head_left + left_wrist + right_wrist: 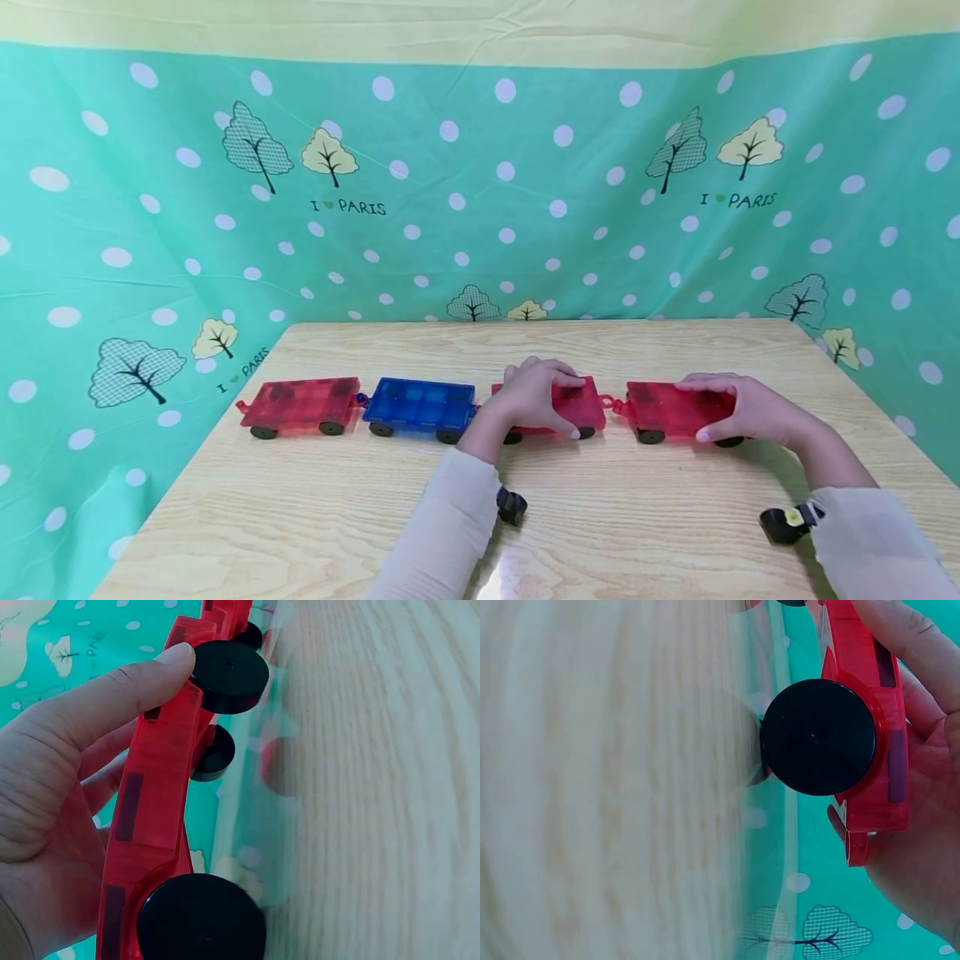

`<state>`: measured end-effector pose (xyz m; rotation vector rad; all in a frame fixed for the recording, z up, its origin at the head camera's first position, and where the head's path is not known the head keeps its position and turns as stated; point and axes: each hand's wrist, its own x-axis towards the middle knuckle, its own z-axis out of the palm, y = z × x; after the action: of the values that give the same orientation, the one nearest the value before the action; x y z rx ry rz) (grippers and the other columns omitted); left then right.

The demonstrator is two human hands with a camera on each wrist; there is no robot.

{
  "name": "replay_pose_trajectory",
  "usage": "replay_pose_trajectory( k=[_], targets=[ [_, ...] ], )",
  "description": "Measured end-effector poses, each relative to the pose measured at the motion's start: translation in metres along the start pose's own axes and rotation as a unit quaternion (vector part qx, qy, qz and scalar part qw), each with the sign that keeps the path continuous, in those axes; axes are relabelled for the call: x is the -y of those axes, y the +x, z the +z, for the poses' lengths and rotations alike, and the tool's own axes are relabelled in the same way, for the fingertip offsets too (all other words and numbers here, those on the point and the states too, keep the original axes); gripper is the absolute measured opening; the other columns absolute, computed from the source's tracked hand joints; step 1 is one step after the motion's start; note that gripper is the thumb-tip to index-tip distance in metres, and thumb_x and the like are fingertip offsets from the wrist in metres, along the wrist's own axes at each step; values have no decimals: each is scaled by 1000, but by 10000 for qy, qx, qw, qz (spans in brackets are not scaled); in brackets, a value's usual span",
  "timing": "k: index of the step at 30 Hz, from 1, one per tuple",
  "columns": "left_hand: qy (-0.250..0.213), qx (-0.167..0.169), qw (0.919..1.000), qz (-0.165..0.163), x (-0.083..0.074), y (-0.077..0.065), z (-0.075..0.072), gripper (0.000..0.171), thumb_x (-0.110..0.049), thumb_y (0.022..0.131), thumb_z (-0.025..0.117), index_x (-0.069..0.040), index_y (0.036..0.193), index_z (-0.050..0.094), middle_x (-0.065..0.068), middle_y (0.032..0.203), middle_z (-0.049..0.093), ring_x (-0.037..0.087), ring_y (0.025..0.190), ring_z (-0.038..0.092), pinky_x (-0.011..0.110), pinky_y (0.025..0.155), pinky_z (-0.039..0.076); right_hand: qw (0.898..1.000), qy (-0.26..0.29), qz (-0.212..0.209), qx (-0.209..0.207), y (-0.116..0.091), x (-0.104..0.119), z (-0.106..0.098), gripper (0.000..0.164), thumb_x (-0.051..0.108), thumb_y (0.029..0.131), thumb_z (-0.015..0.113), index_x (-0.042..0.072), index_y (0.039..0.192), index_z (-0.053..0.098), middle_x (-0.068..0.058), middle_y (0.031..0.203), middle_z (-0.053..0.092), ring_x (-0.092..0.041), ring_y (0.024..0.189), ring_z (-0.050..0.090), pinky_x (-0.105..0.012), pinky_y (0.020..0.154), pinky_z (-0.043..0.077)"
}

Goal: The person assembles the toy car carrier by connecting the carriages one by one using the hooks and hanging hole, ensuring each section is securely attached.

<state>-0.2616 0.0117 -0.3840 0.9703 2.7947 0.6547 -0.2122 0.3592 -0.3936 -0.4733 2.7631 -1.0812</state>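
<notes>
Four-wheeled translucent toy train cars stand in a row on the table. My left hand (531,397) grips a red train car (588,390), thumb on the near side and fingers over the far side; its black wheels show in the left wrist view. At the right end, my right hand (761,410) holds another red train car (656,407) the same way. Between these two, a red coupling ring (607,402) meets the right car's coupler; I cannot tell whether they are hooked. Left of my left hand are a blue train car (423,405) and a further red train car (300,406).
The light wood-grain table (337,517) runs back to a green dotted cloth (480,225) hanging behind and at both sides. Black wrist straps with small devices (512,506) sit at both sleeves, low over the table.
</notes>
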Motion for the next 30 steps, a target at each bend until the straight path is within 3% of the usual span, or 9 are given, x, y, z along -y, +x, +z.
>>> replay_pose_trajectory(
  k=[12, 21, 30],
  targets=[
    [88, 277, 9985, 466, -1, 0, -13, 71, -42, 66, 90, -34, 131, 63, -13, 136, 53, 13, 123, 41, 40, 92, 33, 9999, -84, 37, 59, 4, 3, 3, 74, 30, 71, 88, 5, 135, 58, -26, 140, 46, -48, 125, 37, -41, 84, 50],
    [172, 614, 9965, 543, 1, 10, -16, 71, -39, 68, 89, -37, 133, 61, -11, 137, 51, 15, 125, 41, 39, 92, 36, 9997, -153, -141, 115, 7, 8, 4, 70, 26, 72, 87, 7, 133, 60, -25, 140, 48, -47, 126, 39, -33, 85, 50],
    [-55, 800, 9957, 474, 4, 16, -18, 70, -34, 68, 90, -37, 131, 61, -12, 136, 51, 14, 126, 39, 39, 96, 35, 9996, -200, -118, 150, 8, 7, 5, 70, 26, 72, 87, 7, 134, 60, -25, 139, 48, -46, 125, 39, -35, 85, 50]
  ],
)
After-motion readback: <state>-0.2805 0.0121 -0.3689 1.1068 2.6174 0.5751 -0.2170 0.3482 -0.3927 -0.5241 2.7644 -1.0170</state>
